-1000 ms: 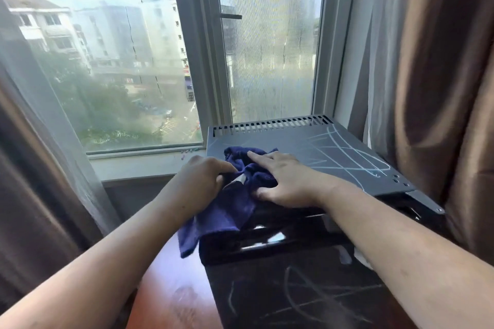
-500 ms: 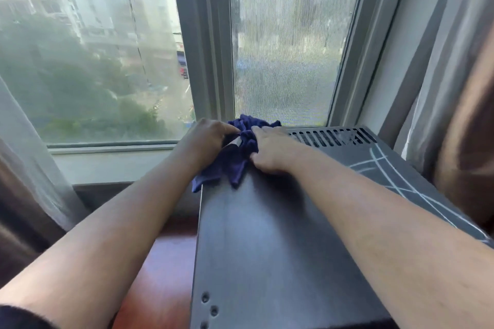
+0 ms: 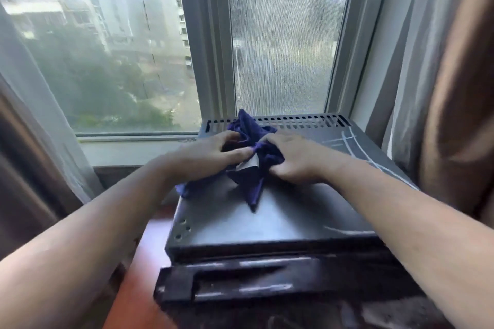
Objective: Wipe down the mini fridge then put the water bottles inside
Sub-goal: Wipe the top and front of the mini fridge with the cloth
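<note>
Mini fridge [image 3: 240, 224] is set against the window [image 3: 280, 47]; judged heavy, rigid, smooth-topped. Soft limp cloth [image 3: 255, 192] is bunched on its top, gripped by curled fingers of left hand [image 3: 203, 154] and right hand [image 3: 294, 162].

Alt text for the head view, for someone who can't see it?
The left hand and right hand grip a bunched blue cloth on top of the dark mini fridge by the window. Curtains hang at either side.
</note>
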Motion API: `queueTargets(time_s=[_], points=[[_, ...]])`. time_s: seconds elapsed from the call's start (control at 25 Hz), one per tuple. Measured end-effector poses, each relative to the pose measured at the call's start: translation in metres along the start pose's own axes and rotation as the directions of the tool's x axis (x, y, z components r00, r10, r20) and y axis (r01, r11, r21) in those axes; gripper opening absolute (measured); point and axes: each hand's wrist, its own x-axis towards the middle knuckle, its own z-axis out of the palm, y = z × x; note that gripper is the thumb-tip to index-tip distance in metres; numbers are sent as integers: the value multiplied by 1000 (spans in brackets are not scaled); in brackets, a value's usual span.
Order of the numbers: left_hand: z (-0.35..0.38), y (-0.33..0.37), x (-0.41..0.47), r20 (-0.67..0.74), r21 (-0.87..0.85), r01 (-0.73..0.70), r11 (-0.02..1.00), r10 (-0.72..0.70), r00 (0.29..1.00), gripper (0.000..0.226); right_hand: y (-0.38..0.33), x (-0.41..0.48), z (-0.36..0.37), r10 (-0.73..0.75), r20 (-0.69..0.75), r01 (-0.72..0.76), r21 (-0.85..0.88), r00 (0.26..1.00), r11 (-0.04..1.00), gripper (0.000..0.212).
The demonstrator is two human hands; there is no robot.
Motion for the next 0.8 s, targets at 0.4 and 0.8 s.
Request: queueTargets(time_s=[0.4,0.8], points=[[170,157,-101,-45,362,-78,929,101,994,81,66,-226,-7,50,-89,-36,152,995,988,65],[197,201,-59,-50,343,-252,905,286,957,45,123,-253,-8,111,-96,-86,234,989,968,73]])
